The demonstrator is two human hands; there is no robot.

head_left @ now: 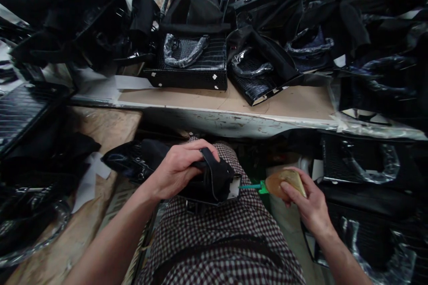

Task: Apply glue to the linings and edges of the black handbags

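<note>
Black handbags [187, 60] crowd the workbench [187, 98] from 9 to 3 o'clock. Just below centre, a black bag [219, 182] lies on the checked lap [214, 236]. The left hand [174, 171] grips it, fingers curled over its strap. At 4 o'clock the right hand [309, 205] closes around a tan tool [284, 180], whose green tip [260, 186] is just beside the bag's edge.

left hand [177, 167] gripping black bag [214, 178], right hand [306, 202] holding brush [284, 181]
</note>
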